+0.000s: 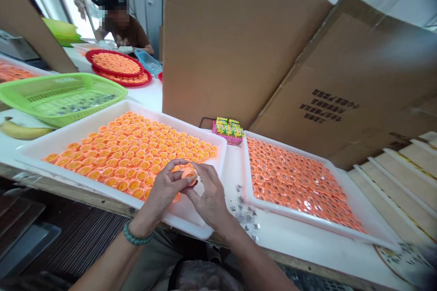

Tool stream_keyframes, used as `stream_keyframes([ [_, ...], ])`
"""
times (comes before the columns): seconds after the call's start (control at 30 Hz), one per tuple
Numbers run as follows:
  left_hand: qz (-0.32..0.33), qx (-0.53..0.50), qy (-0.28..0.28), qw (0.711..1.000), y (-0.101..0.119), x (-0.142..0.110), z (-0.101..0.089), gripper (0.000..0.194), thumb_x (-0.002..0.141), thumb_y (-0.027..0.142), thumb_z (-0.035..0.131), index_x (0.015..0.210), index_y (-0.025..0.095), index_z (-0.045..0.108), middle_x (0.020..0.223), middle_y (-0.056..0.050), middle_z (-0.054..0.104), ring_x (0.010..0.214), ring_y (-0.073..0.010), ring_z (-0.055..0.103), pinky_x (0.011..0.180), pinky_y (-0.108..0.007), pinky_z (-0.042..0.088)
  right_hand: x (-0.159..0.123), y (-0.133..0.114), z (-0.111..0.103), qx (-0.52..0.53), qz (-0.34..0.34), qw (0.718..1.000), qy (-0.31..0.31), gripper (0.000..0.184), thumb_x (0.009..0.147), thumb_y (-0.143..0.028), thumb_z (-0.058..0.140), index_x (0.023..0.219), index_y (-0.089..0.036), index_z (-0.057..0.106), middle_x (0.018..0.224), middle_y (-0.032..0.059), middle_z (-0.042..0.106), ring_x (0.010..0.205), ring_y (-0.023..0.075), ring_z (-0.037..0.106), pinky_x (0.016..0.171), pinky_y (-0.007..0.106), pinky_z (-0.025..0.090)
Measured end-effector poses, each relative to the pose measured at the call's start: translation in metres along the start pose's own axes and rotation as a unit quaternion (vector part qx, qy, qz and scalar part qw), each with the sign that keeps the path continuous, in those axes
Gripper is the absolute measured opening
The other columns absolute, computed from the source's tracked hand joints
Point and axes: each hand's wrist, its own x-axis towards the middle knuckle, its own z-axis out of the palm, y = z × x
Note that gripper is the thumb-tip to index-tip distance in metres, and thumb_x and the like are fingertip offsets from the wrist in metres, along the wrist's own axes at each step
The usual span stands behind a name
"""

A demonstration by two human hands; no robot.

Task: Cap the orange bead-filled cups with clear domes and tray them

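Both hands meet over the front right part of a white tray. My left hand pinches a small round orange cup between thumb and fingers. From the other side, my right hand closes its thumb and fingers on the same cup. The inside of this cup is too small to make out. Rows of similar orange cups with yellow-orange centres fill most of the tray below. Just right of my right hand, small clear pieces with dark marks lie scattered on the white table.
On the right, another white tray holds orange cups with dark centres, beside stacked trays. Tall cardboard stands behind, near a pink basket of packets. Left are a green basket and a banana. A co-worker sits beyond red trays.
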Motion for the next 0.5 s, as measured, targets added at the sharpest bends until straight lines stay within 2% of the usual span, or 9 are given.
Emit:
stream_keyframes([
  [0.07, -0.007, 0.027, 0.006, 1.000, 0.001, -0.001, -0.001, 0.054, 0.066, 0.033, 0.075, 0.110, 0.020, 0.047, 0.072, -0.003, 0.068, 0.073, -0.0198, 0.066, 0.069, -0.029, 0.050, 0.002, 0.000, -0.008, 0.052, 0.028, 0.997, -0.056, 0.060, 0.073, -0.010, 0.062, 0.129, -0.025, 0.045, 0.120, 0.0079, 0.051, 0.109, 0.0191, 0.051, 0.086, 0.033, 0.049],
  [0.17, -0.040, 0.091, 0.021, 0.995, -0.002, 0.001, 0.000, 0.069, 0.059, 0.037, 0.080, 0.117, 0.023, 0.045, 0.078, -0.003, 0.070, 0.077, -0.0216, 0.067, 0.069, -0.030, 0.052, 0.004, 0.002, -0.020, 0.112, 0.092, 0.984, -0.100, 0.048, 0.079, -0.014, 0.057, 0.125, -0.025, 0.050, 0.120, 0.0058, 0.053, 0.101, 0.0147, 0.056, 0.076, 0.025, 0.051],
  [0.23, -0.056, 0.127, 0.007, 0.990, -0.006, 0.006, 0.002, 0.079, 0.049, 0.037, 0.084, 0.117, 0.025, 0.046, 0.073, -0.002, 0.070, 0.071, -0.0217, 0.066, 0.062, -0.028, 0.053, 0.005, 0.006, -0.025, 0.090, 0.125, 0.983, -0.098, 0.035, 0.082, -0.024, 0.059, 0.116, -0.023, 0.057, 0.109, 0.0051, 0.060, 0.091, 0.0136, 0.059, 0.073, 0.023, 0.050],
  [0.37, -0.058, 0.133, 0.012, 0.989, -0.012, 0.013, 0.008, 0.076, 0.039, 0.039, 0.086, 0.107, 0.034, 0.052, 0.072, 0.003, 0.070, 0.067, -0.0233, 0.066, 0.063, -0.033, 0.055, 0.001, 0.010, -0.026, 0.007, 0.118, 0.989, -0.085, 0.023, 0.077, -0.029, 0.066, 0.099, -0.021, 0.066, 0.085, 0.0016, 0.064, 0.077, 0.0130, 0.059, 0.073, 0.023, 0.047],
  [0.43, -0.081, 0.159, 0.017, 0.984, -0.015, 0.013, 0.011, 0.073, 0.032, 0.037, 0.086, 0.098, 0.037, 0.056, 0.075, 0.004, 0.071, 0.069, -0.0271, 0.067, 0.063, -0.037, 0.056, -0.003, 0.010, -0.026, 0.026, 0.132, 0.989, -0.061, 0.023, 0.073, -0.031, 0.070, 0.093, -0.021, 0.067, 0.081, 0.0002, 0.064, 0.071, 0.0121, 0.058, 0.067, 0.021, 0.047],
  [0.5, -0.079, 0.192, 0.029, 0.978, -0.018, 0.013, 0.014, 0.068, 0.030, 0.042, 0.084, 0.093, 0.040, 0.059, 0.080, 0.003, 0.072, 0.074, -0.0309, 0.067, 0.065, -0.041, 0.056, -0.009, 0.012, -0.031, 0.073, 0.173, 0.982, -0.011, 0.025, 0.069, -0.035, 0.072, 0.089, -0.020, 0.068, 0.079, -0.0003, 0.065, 0.066, 0.0116, 0.058, 0.062, 0.020, 0.047],
])
